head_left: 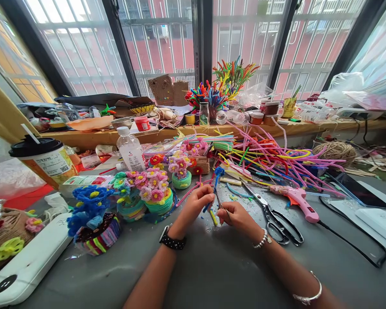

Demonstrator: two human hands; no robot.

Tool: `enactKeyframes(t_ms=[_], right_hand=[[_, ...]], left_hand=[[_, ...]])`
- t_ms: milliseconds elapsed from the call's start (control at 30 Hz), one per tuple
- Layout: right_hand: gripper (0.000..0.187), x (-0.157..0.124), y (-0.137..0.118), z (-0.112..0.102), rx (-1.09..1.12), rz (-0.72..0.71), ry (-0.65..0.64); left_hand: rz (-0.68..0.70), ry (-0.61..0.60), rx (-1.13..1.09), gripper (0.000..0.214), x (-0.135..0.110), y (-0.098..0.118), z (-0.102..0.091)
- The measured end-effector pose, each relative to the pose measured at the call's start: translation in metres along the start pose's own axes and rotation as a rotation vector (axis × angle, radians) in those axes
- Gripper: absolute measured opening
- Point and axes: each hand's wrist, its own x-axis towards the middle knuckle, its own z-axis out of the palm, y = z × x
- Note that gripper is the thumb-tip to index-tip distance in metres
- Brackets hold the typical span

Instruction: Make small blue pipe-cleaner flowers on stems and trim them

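Observation:
My left hand (pixel 197 202) pinches a blue pipe cleaner (pixel 217 175) whose fuzzy curled top stands up above my fingers. My right hand (pixel 234 216) grips a small dark tool (pixel 219 202), likely pliers or tweezers, with its tip against the blue stem. Both hands hover just over the grey table (pixel 212 266). A short yellow-green scrap (pixel 213 217) lies between them. I wear a black watch on the left wrist and a bead bracelet on the right.
Black-handled scissors (pixel 274 216) and a pink glue gun (pixel 297 199) lie to the right. Pipe-cleaner flower pots (pixel 154 194) and a blue one (pixel 94 219) stand to the left. A tangle of loose pipe cleaners (pixel 276 161), a bottle (pixel 131 149), a cup (pixel 45 161) and a phone (pixel 357 189) lie behind.

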Motion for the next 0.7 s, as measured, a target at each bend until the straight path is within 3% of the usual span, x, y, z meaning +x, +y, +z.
enactKeyframes(t_ms=[300, 700], right_hand=[[0.062, 0.0009, 0.0007, 0.0035, 0.07, -0.004, -0.054], [0.052, 0.0037, 0.0008, 0.0037, -0.082, 0.01, 0.102]], left_hand=[[-0.001, -0.005, 0.05, 0.019, -0.0007, 0.0004, 0.0012], [0.025, 0.05, 0.049, 0.02, 0.0001, 0.0002, 0.0012]])
